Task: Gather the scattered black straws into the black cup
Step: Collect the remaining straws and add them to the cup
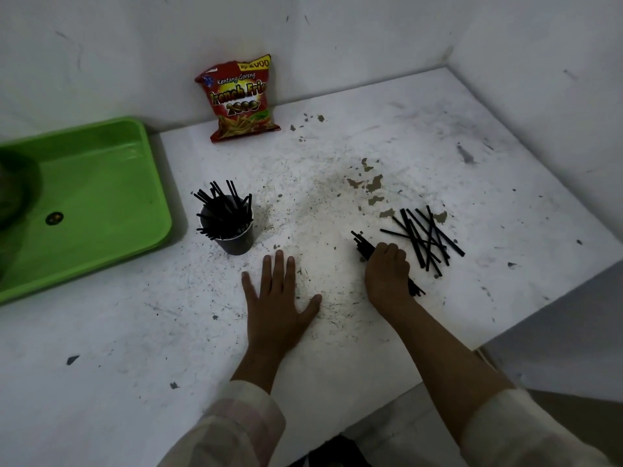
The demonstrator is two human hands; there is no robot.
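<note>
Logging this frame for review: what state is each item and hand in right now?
Black cup: upright, holding many straws.
Loose black straws: scattered on the white table, right of the right hand.
Right hand: gripping a bundle of black straws.
Left hand: flat on the table, fingers spread.
Red snack bag: leaning against the wall.

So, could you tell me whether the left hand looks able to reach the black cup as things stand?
Probably yes: the left hand lies flat and empty on the white table, the black cup just beyond its fingertips, nothing between.
</note>
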